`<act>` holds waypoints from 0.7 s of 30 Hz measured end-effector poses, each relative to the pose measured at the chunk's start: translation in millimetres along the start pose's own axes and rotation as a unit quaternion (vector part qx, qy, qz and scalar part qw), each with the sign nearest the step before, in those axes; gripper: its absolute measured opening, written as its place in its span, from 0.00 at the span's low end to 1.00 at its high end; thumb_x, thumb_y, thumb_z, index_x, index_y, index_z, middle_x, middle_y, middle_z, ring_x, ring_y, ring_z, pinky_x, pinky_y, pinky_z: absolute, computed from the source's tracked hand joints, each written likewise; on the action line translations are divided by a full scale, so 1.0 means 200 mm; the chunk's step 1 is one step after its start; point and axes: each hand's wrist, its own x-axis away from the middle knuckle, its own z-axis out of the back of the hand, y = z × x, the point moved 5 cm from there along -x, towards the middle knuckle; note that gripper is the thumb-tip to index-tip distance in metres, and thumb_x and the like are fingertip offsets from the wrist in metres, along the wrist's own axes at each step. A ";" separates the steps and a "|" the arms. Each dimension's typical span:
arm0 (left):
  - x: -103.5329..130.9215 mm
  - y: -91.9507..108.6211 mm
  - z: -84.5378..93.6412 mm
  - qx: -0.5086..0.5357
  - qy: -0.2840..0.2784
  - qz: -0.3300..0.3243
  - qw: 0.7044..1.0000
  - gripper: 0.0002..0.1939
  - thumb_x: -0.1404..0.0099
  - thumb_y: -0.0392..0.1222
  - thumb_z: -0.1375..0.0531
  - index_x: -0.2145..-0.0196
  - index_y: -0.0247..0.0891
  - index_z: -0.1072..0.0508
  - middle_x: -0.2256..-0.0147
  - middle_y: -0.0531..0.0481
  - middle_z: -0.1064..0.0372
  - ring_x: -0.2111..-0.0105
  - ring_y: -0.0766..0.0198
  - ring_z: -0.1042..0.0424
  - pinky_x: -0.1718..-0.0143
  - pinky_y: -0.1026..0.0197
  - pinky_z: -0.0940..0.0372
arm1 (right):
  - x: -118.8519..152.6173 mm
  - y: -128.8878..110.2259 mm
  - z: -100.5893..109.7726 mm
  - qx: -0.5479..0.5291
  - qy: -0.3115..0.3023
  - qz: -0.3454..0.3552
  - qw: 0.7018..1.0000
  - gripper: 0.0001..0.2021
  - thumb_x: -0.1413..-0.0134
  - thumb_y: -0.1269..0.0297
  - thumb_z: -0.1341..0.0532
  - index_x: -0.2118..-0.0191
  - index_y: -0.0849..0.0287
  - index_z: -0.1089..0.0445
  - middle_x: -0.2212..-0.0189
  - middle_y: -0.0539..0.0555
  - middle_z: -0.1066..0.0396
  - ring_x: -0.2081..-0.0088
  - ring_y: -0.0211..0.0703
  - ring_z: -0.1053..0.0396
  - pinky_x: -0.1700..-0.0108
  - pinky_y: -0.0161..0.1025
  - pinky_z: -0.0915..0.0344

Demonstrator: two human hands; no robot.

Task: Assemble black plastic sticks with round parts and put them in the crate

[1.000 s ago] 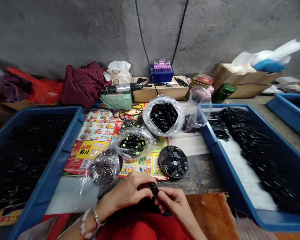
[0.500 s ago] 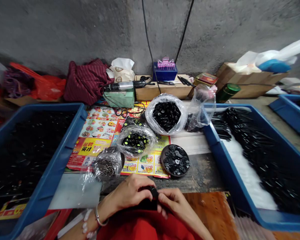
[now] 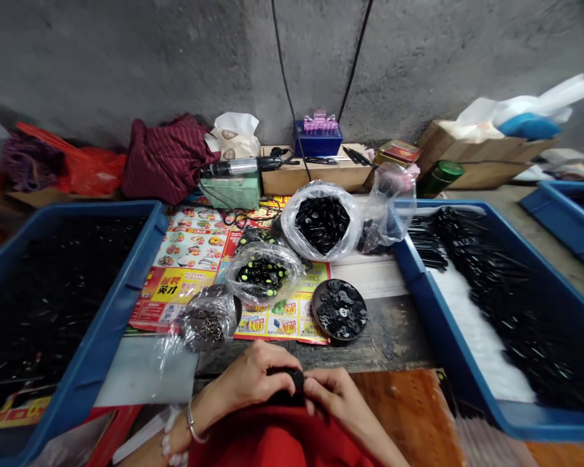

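Note:
Both hands meet at the near edge of the table over a red cloth (image 3: 272,441). My left hand (image 3: 253,379) and my right hand (image 3: 338,395) together pinch a small black plastic part (image 3: 287,383), mostly hidden by the fingers. A bracelet sits on my left wrist. Just beyond the hands stand a round black dish of black buttons (image 3: 339,309) and a plastic bag of small metal pieces (image 3: 207,321).
A blue tray (image 3: 121,305) of black parts is at the left, another blue tray (image 3: 418,292) with black clips at the right. Bags of black parts (image 3: 321,224) and green-dotted parts (image 3: 263,272) lie on a colourful flyer (image 3: 185,272). Boxes, a maroon cloth and cables line the wall.
The hands stay together on the black part with only small finger shifts. The view has shifted slightly.

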 end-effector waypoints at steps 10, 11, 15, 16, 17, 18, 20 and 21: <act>0.24 -0.07 0.39 -0.048 0.227 0.093 0.968 0.11 0.37 0.35 0.44 0.63 0.39 0.22 0.63 0.49 0.22 0.63 0.59 0.25 0.58 0.62 0.35 | -0.01 0.05 -0.02 0.022 0.002 -0.021 1.000 0.29 0.49 0.35 0.44 0.78 0.62 0.34 0.84 0.49 0.37 0.83 0.33 0.44 0.80 0.31 0.49; 0.31 -0.12 0.47 -0.086 0.279 0.129 0.948 0.11 0.36 0.35 0.45 0.63 0.39 0.23 0.63 0.48 0.22 0.62 0.58 0.26 0.56 0.60 0.35 | -0.02 0.05 -0.03 0.027 -0.001 -0.026 0.999 0.30 0.50 0.35 0.44 0.77 0.62 0.34 0.84 0.50 0.37 0.83 0.33 0.44 0.80 0.31 0.50; 0.46 -0.26 0.57 -0.204 0.302 0.192 0.911 0.13 0.43 0.32 0.40 0.59 0.40 0.24 0.58 0.45 0.25 0.55 0.52 0.29 0.51 0.53 0.37 | -0.04 0.04 -0.07 0.043 -0.027 -0.042 0.998 0.31 0.52 0.32 0.45 0.78 0.61 0.36 0.83 0.50 0.38 0.83 0.34 0.44 0.79 0.31 0.48; 0.47 -0.28 0.56 -0.213 0.294 0.191 0.912 0.15 0.43 0.32 0.40 0.57 0.39 0.24 0.56 0.44 0.26 0.54 0.51 0.30 0.50 0.52 0.38 | -0.04 0.03 -0.09 0.048 -0.028 -0.042 0.998 0.31 0.51 0.32 0.45 0.78 0.61 0.36 0.83 0.50 0.38 0.83 0.34 0.44 0.79 0.31 0.48; 0.46 -0.30 0.54 -0.218 0.290 0.188 0.913 0.16 0.43 0.31 0.41 0.57 0.39 0.24 0.56 0.44 0.26 0.54 0.51 0.30 0.50 0.52 0.38 | -0.05 0.02 -0.10 0.054 -0.027 -0.040 0.997 0.31 0.51 0.32 0.46 0.79 0.61 0.36 0.83 0.50 0.38 0.82 0.34 0.44 0.78 0.32 0.47; 0.45 -0.30 0.51 -0.219 0.292 0.186 0.912 0.15 0.42 0.31 0.41 0.57 0.38 0.25 0.57 0.43 0.26 0.55 0.52 0.30 0.50 0.52 0.38 | -0.05 0.01 -0.11 0.057 -0.027 -0.038 0.997 0.31 0.51 0.33 0.46 0.78 0.61 0.36 0.83 0.50 0.37 0.82 0.34 0.44 0.78 0.32 0.48; 0.44 -0.31 0.48 -0.218 0.301 0.183 0.910 0.12 0.40 0.31 0.43 0.60 0.38 0.25 0.60 0.44 0.26 0.57 0.53 0.29 0.53 0.54 0.37 | -0.05 0.00 -0.12 0.060 -0.026 -0.030 0.997 0.30 0.49 0.34 0.46 0.79 0.61 0.36 0.83 0.50 0.37 0.82 0.34 0.44 0.78 0.32 0.48; 0.43 -0.31 0.48 -0.215 0.304 0.183 0.910 0.10 0.40 0.32 0.44 0.63 0.38 0.25 0.62 0.44 0.26 0.59 0.53 0.29 0.56 0.55 0.36 | -0.05 -0.01 -0.12 0.062 -0.024 -0.024 0.998 0.30 0.48 0.35 0.46 0.79 0.61 0.36 0.83 0.50 0.37 0.81 0.34 0.44 0.77 0.32 0.48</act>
